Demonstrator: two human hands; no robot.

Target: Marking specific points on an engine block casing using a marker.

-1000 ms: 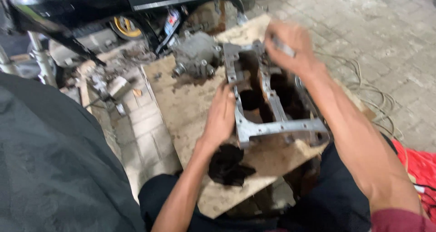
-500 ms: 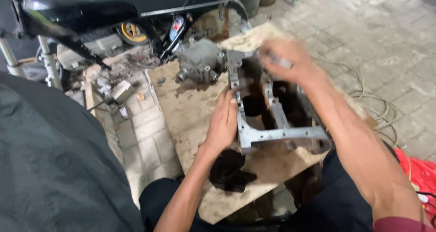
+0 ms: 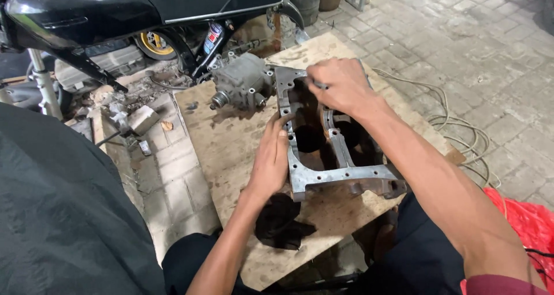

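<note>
Fingers (image 3: 323, 78) of the right hand (image 3: 340, 87) are clenched on a small tool at twelve o'clock, while the heavy, rigid, probably oily engine case (image 3: 323, 150) is steadied by its nine o'clock wall under the flat, open left hand (image 3: 271, 159).

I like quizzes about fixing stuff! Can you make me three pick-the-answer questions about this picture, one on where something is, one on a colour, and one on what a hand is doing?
1. Where does the engine case lie?
A. on a wooden board
B. on the motorbike seat
C. in a bucket

2. What colour is the rag near the person's knees?
A. white
B. black
C. yellow

3. What is the left hand doing?
A. waving in the air
B. holding a cup
C. pressing flat on the case's side

Answers:
1 A, the case sits on the board laid over the paving.
2 B, the crumpled rag looks black.
3 C, its palm lies against the case's left rim, while the right hand grips a small tool at the far end.
</note>
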